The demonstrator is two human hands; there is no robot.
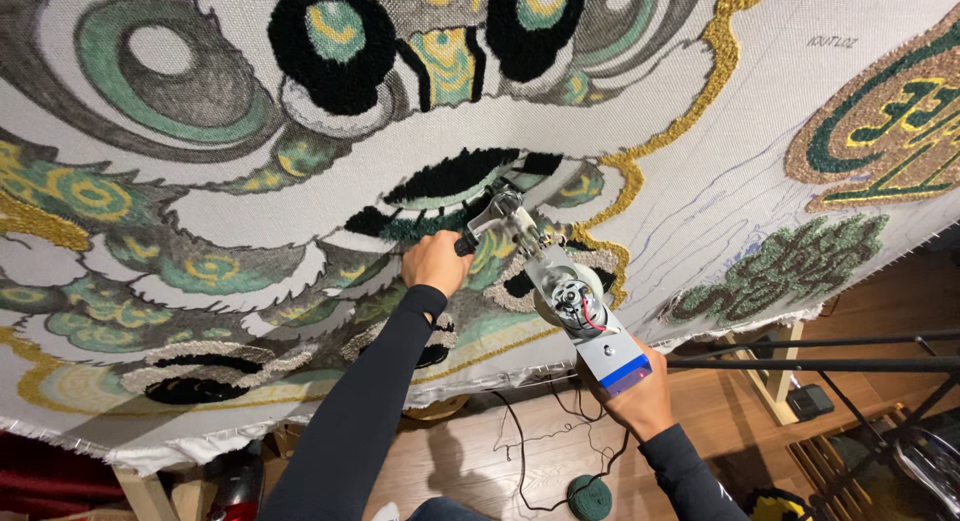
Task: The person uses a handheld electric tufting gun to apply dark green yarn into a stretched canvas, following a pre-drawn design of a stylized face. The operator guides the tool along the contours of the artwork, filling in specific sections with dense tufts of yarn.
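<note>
The tufting gun (545,271) is clamped by both hands, left hand (435,263) on the front handle, right hand (640,391) at the rear, its long axis pointed up-left into the cloth (700,171).

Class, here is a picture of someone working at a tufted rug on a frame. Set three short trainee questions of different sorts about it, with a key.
1. True or false: both hands grip the tufting gun.
2. Which hand holds the gun's front handle, next to the stretched cloth? A) left hand B) right hand
3. Fill in: the cable on the wooden floor runs towards a round, dark ____ pedal.

Key: 1 true; 2 A; 3 green.
</note>
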